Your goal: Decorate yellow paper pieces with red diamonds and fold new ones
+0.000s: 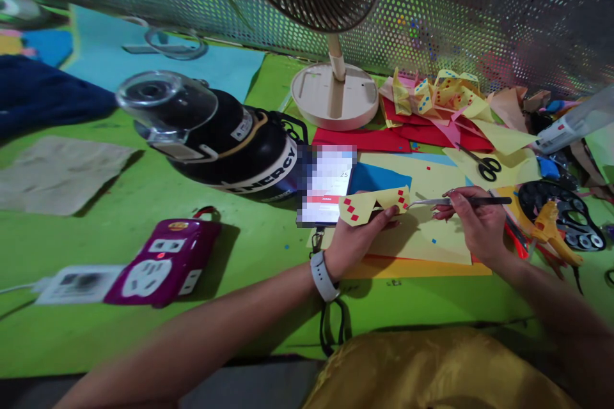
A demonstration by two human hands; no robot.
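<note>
My left hand (357,236) pinches a yellow paper cut-out (369,206) dotted with small red squares, holding it over yellow paper sheets (432,239). My right hand (474,220) grips metal tweezers (455,201) like a pen. The tweezers' tip points left and nearly touches the cut-out's right end. A white watch sits on my left wrist.
A black bottle (230,144) lies on its side on the green mat (144,204). A purple power strip (163,262) sits front left, a fan base (333,96) at the back. Scissors (484,166), paper scraps (446,99), a phone (326,185) and a black palette (566,211) lie around.
</note>
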